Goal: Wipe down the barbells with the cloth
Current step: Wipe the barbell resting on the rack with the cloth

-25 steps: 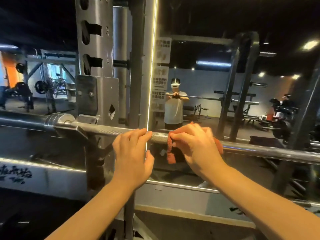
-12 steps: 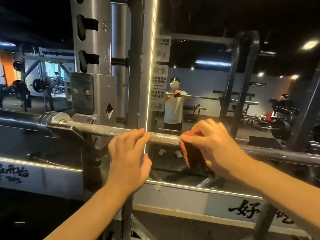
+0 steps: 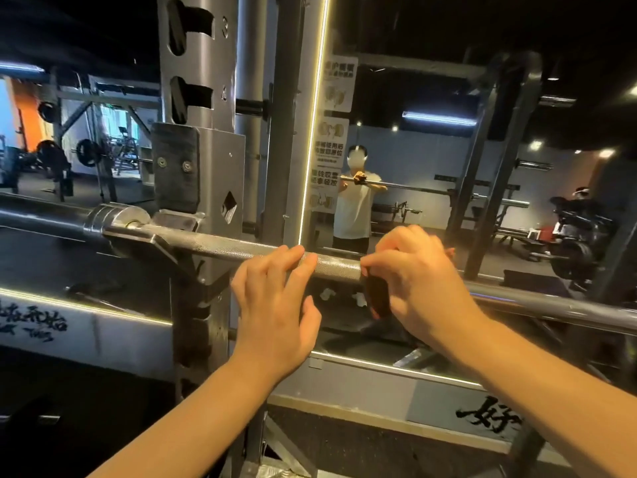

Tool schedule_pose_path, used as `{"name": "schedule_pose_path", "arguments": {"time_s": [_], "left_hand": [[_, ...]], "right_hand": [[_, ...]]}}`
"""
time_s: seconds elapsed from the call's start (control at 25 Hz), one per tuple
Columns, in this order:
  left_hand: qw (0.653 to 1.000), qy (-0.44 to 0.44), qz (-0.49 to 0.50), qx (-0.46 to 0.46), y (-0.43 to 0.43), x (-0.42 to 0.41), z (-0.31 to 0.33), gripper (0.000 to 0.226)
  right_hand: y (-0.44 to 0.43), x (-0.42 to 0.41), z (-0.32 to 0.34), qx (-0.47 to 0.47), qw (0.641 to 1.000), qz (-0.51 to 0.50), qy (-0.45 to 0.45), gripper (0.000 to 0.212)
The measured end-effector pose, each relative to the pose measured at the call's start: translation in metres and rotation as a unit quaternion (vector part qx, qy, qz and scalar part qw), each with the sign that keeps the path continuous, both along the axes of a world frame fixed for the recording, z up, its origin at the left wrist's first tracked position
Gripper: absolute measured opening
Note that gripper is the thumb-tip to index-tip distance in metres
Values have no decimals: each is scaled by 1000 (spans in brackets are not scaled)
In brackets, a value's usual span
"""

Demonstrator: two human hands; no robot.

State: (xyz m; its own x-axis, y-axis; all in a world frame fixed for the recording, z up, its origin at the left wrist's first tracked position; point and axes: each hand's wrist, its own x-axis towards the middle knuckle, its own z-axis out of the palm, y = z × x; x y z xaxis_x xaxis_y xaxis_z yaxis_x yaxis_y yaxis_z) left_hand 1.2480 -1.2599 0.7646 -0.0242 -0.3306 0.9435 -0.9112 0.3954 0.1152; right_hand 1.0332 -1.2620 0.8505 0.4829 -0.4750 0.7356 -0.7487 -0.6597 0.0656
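1. The barbell (image 3: 337,267) lies level across the frame. Its left end sits in the hook (image 3: 144,239) of the grey rack upright (image 3: 196,98), with the shiny collar (image 3: 113,219) just outside the hook.
2. The left hand (image 3: 275,305) has its fingers fairly straight and laid over the top of the knurled shaft. The thumb is below the bar and spread away, not wrapped round it.
3. The right hand (image 3: 413,274) is just beside the left, further right on the same bar, with its fingers curled and clamped on the cloth (image 3: 377,298).
4. The cloth is dark reddish and wrapped round the shaft under the right palm. A flap hangs below the bar, and a small orange edge peeks out past the knuckles.
5. A short bare stretch of knurling shows between the two hands.
6. The mirror (image 3: 431,150) behind the rack shows a person holding a bar.
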Motion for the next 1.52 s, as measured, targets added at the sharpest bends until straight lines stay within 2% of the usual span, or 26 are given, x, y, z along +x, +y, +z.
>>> {"name": "schedule_pose_path", "arguments": {"time_s": [0.08, 0.2, 0.36, 0.56, 0.68, 0.88, 1.08, 1.16, 1.24, 1.32, 1.44, 1.52], "left_hand": [[1000, -4, 2, 8, 3, 0, -1, 58], [1000, -20, 8, 18, 4, 4, -2, 59], [999, -17, 17, 28, 6, 1, -2, 59], [999, -23, 15, 28, 7, 5, -2, 61], [999, -21, 15, 29, 8, 1, 1, 61], [1000, -16, -17, 6, 19, 22, 12, 53], [999, 24, 41, 16, 14, 57, 23, 45], [999, 15, 43, 26, 10, 59, 19, 45], [999, 18, 29, 7, 6, 60, 12, 47], [999, 27, 20, -16, 1, 61, 4, 50], [999, 30, 15, -24, -5, 60, -1, 53], [999, 24, 10, -30, -6, 63, -4, 54]], "right_hand": [[-1, 5, 7, 24, 1000, 9, 13, 34], [-3, -16, 7, 13, 998, 45, 45, 41], [-6, 11, 11, 47, 999, 21, 18, 30], [-7, -13, 1, -10, 997, 73, 6, 23], [-5, 19, 8, 27, 999, 39, -4, 21], [4, -26, 12, 27, 997, 65, 16, 28], [1, 39, 23, 106, 993, 53, 8, 18], [2, 28, 27, 109, 991, 69, 25, 21], [5, 4, 28, 80, 994, 76, 28, 26], [5, 15, 22, 61, 996, 61, 27, 27], [-3, 48, 23, 68, 994, 81, 9, 22], [-4, 29, 29, 90, 991, 96, 29, 23]]}}
